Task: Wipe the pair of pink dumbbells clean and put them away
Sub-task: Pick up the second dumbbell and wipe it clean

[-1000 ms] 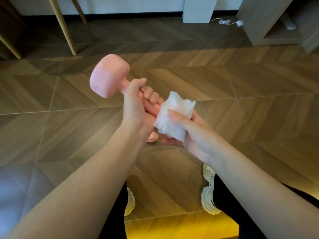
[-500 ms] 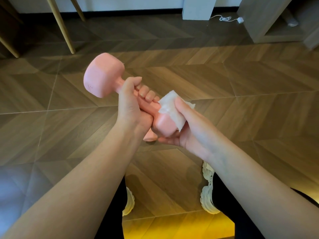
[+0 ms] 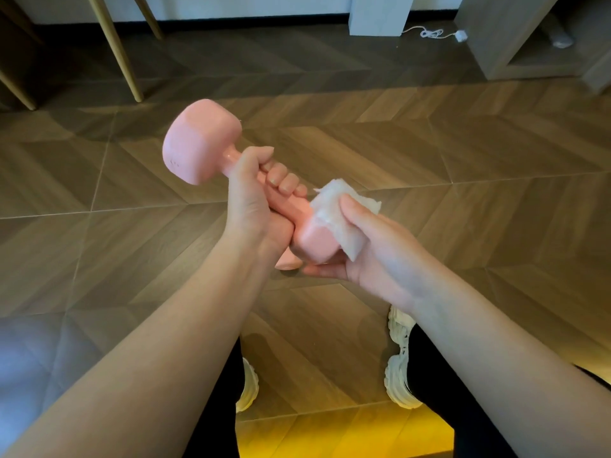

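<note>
Herringbone wood floor (image 3: 463,160), person standing, camera looking down. Nearest: black trousers (image 3: 426,375) and white chunky sneakers (image 3: 400,358) at the bottom of frame.

Above them, both forearms reach in to mid-frame. Left hand (image 3: 254,200) is wrapped tight round the handle of a pink dumbbell (image 3: 198,143), thumb on top, fingertips curled over the bar. Dumbbell is in the air, tilted, far head up-left, near head down-right between the two hands.

Right hand (image 3: 373,246) holds a folded white wipe (image 3: 337,219) against the near head: thumb presses it on top, fingers cup under the head. Part of that head shows bare pink beside the wipe.

Small pink bit under the left wrist, can't tell what it belongs to.

Far side: slanted wooden furniture legs (image 3: 115,47) top left, white box (image 3: 377,14) at the wall, white cable (image 3: 429,33) on the floor beside it, open wooden cabinet (image 3: 496,38) top right.
</note>
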